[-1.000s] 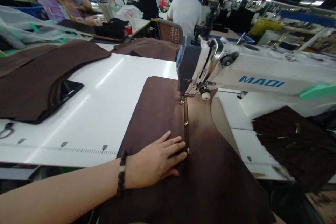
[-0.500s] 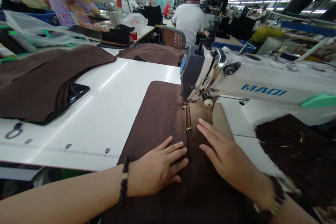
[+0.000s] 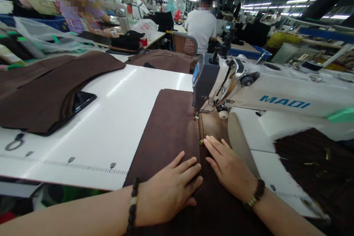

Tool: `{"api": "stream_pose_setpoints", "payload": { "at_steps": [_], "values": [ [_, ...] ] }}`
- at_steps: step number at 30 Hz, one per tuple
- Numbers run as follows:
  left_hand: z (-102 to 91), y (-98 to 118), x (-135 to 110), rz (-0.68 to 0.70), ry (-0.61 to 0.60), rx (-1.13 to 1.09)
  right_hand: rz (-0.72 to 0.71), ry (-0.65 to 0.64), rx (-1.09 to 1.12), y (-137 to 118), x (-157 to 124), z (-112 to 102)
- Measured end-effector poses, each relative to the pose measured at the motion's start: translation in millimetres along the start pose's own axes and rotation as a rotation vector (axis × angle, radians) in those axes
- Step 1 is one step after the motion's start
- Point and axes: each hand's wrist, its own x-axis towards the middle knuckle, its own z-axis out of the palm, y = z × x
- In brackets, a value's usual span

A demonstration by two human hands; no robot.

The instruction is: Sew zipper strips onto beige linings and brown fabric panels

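The person's left hand (image 3: 168, 186) and right hand (image 3: 228, 167) lie flat on a brown suede-like fabric panel (image 3: 166, 136), each grip open with the fingers spread and holding nothing, one on either side of a narrow seam (image 3: 201, 136) that runs far to the presser foot (image 3: 223, 114) of a MAQI sewing machine (image 3: 284, 99). The panel lies on the white counter (image 3: 102, 143), its far end reaching the machine. To the left on the counter lie another brown garment panel (image 3: 55, 92) and scissor handles (image 3: 15, 142), while dark striped fabric (image 3: 312, 166) sits to the right.
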Motion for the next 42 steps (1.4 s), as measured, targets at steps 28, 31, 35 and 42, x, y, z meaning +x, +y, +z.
{"api": "stream_pose_setpoints", "payload": {
  "at_steps": [28,31,35,42],
  "values": [
    [2.0,-42,24,-0.034,0.119,0.015,0.196,-0.183,0.002,20,45,4],
    [0.9,-50,29,-0.038,0.115,0.009,0.2,-0.17,0.012,26,50,7],
    [-2.2,-59,34,-0.033,0.107,-0.005,0.179,-0.158,0.038,34,58,8],
    [-8.6,-73,42,-0.026,0.068,-0.021,0.147,-0.116,0.084,47,68,14]
  ]
}}
